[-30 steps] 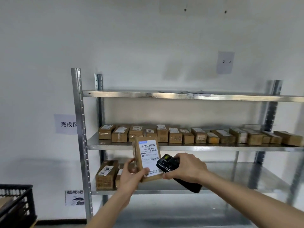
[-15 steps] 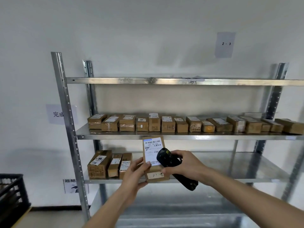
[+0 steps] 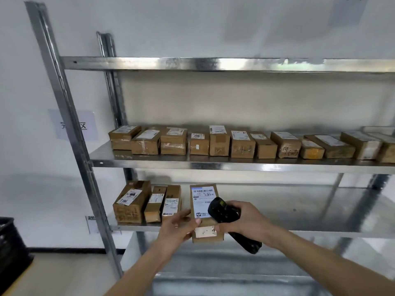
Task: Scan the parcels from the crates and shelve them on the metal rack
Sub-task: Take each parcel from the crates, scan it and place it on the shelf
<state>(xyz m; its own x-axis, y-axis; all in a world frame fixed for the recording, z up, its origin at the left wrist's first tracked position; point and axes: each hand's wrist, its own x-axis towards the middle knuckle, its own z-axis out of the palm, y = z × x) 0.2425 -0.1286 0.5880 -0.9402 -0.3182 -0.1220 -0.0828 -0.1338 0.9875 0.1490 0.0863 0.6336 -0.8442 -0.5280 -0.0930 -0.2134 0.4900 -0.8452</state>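
Note:
A brown cardboard parcel (image 3: 203, 212) with a white barcode label stands upright at the front edge of the lower shelf of the metal rack (image 3: 277, 228). My left hand (image 3: 181, 226) grips its lower left side, thumb on the label. My right hand (image 3: 243, 221) holds a black handheld scanner (image 3: 226, 216) against the parcel's right side, its handle pointing down to the right. Three parcels (image 3: 147, 202) stand just left of it on the same shelf.
A row of several labelled parcels (image 3: 241, 144) fills the middle shelf. The top shelf (image 3: 213, 64) carries nothing I can see. A black plastic crate (image 3: 10, 251) sits at the lower left. Paper signs hang on the white wall (image 3: 72, 124).
I have come closer to the rack. The parcel and scanner have gone forward and down, from in front of the middle shelf to the lower shelf beside the three parcels.

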